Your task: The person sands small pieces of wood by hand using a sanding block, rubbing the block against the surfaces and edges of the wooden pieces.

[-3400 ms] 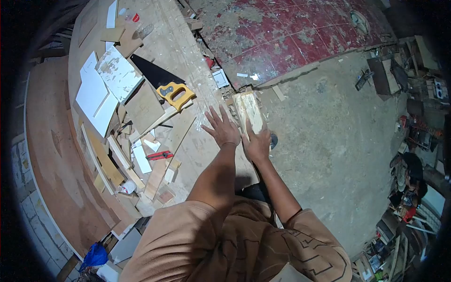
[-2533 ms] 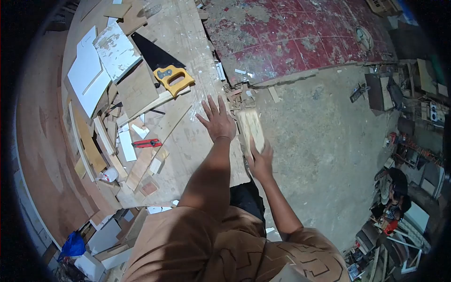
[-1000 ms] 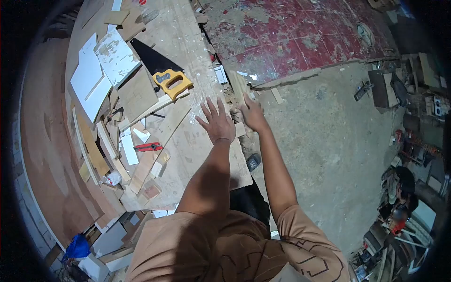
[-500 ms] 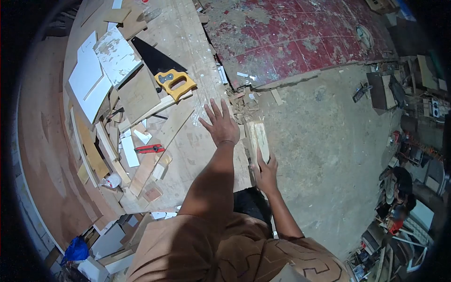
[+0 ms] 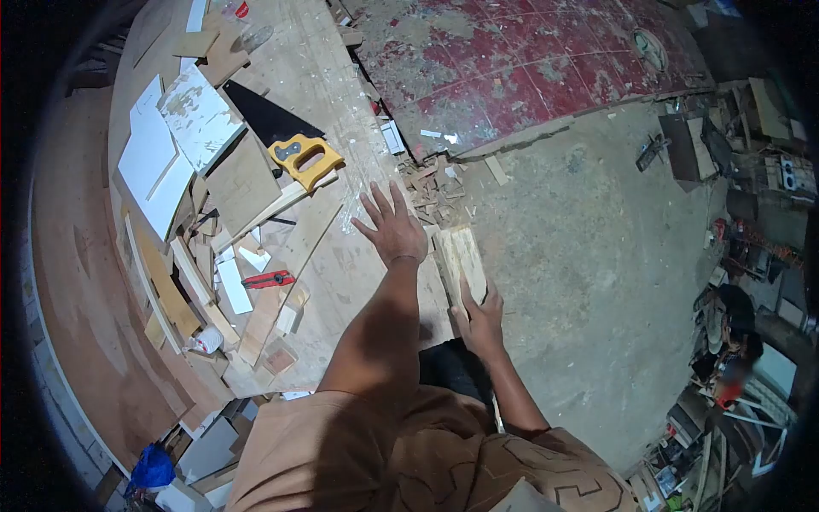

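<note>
Here, a pale, streaky wooden block (image 5: 462, 256), oblong, blunt-ended, right hand (image 5: 482, 326) gripping it, left hand (image 5: 398, 235) splayed.

A single head-worn camera looks forward and steeply down, the wearer's brown shirt (image 5: 333, 452) close at the bottom edge; its wide, curved view darkens at the corners, taking in the worktop (image 5: 328, 85) at left, the concrete floor (image 5: 589, 273) at right and the wooden block (image 5: 463, 253) near centre
</note>
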Demonstrator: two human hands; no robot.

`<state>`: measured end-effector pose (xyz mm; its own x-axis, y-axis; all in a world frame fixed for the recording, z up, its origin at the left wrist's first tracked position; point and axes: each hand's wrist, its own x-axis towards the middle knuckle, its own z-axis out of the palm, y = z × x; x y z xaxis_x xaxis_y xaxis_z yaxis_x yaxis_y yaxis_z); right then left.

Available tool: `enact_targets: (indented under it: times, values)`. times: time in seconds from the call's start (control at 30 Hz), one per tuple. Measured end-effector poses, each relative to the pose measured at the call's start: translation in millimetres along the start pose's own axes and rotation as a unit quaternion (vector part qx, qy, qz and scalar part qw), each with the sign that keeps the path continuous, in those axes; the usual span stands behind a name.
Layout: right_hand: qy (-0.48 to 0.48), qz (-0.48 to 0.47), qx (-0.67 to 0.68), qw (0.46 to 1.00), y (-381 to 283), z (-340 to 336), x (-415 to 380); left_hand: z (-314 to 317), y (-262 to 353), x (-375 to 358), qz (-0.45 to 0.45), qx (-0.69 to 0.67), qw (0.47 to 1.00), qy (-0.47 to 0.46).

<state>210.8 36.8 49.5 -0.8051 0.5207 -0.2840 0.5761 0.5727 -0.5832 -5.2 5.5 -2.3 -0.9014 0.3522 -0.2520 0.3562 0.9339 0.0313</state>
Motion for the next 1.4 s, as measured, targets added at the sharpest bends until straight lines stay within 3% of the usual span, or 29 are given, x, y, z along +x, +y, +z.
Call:
enact_targets:
  times: [0.07, 0.17, 0.23, 0.3, 0.33, 0.37, 0.4, 0.5, 0.57, 0.63, 0.67, 0.7, 0.73, 0.77, 0.83, 0.87, 0.93, 0.97, 1.03, 1.17, 1.23, 1.37, 1.4]
  values:
    - [-0.008, 0.004, 0.013, 1.000, 3, 4, 1, -2, 1, 0, -0.001, 0.006, 1.000, -0.007]
    - [0.031, -0.005, 0.001, 1.000, 16, 27, 74, -4, 1, 1, -0.005, 0.004, 1.000, -0.009]
    - [-0.036, 0.023, 0.087, 0.995, 30, 32, 140, -3, 1, 2, -0.007, 0.009, 1.000, -0.004]
    - [-0.166, 0.010, 0.152, 0.974, 45, 34, 197, -2, 1, 0, -0.002, 0.016, 1.000, 0.001]
    - [-0.163, 0.010, 0.155, 0.974, 53, 37, 205, 0, 1, 0, 0.000, 0.004, 1.000, 0.014]
    - [-0.162, 0.051, 0.343, 0.924, 61, 40, 209, 2, 0, 0, 0.001, -0.008, 1.000, 0.025]
    - [-0.157, 0.092, 0.518, 0.836, 67, 43, 208, 1, 0, 0, 0.001, -0.005, 1.000, 0.023]
    - [-0.104, 0.177, 0.548, 0.811, 44, 4, 155, 0, 1, -2, 0.001, 0.001, 1.000, 0.016]
    - [-0.138, 0.330, 0.629, 0.690, 40, -13, 117, 0, 1, -1, 0.004, -0.013, 1.000, 0.024]
    - [-0.141, 0.290, 0.718, 0.617, 77, 11, 78, -2, 1, -2, 0.006, -0.023, 0.999, 0.024]
    - [-0.143, 0.290, 0.717, 0.618, 99, 28, 68, -2, 0, -1, 0.008, -0.029, 0.999, 0.027]
    - [-0.166, 0.248, 0.777, 0.554, 121, 46, 60, -2, 0, -1, 0.005, -0.029, 0.999, 0.026]
    - [-0.186, 0.205, 0.830, 0.484, 122, 48, 58, -1, 0, -1, 0.006, -0.029, 0.999, 0.024]
    - [-0.189, 0.205, 0.830, 0.483, 125, 50, 63, -1, 0, -1, 0.008, -0.027, 0.999, 0.023]
    - [-0.265, 0.117, 0.859, 0.423, 104, 36, 94, -1, 0, 0, 0.006, -0.026, 0.999, 0.022]
    - [-0.266, 0.117, 0.859, 0.421, 99, 42, 110, -1, 0, 0, 0.007, -0.027, 0.999, 0.020]
    - [-0.106, 0.266, 0.788, 0.545, 95, 64, 138, 0, 1, 0, 0.003, -0.022, 1.000, 0.018]
    - [-0.106, 0.265, 0.789, 0.544, 94, 73, 145, 0, 2, 1, 0.001, -0.021, 1.000, 0.015]
    - [-0.094, 0.234, 0.831, 0.496, 95, 89, 152, 2, 1, 1, 0.004, -0.022, 1.000, 0.022]
    - [-0.034, 0.249, 0.837, 0.486, 97, 97, 104, 0, 0, 0, 0.010, 0.003, 1.000, 0.015]
    - [-0.277, 0.005, 0.910, 0.308, 89, 73, 88, 0, 0, 1, 0.010, 0.004, 1.000, 0.015]
    - [-0.209, 0.072, 0.915, 0.338, 94, 81, 101, -2, 0, 0, 0.010, 0.003, 1.000, 0.011]
    - [-0.150, 0.121, 0.898, 0.395, 100, 100, 119, -3, 0, 0, 0.008, 0.004, 1.000, 0.012]
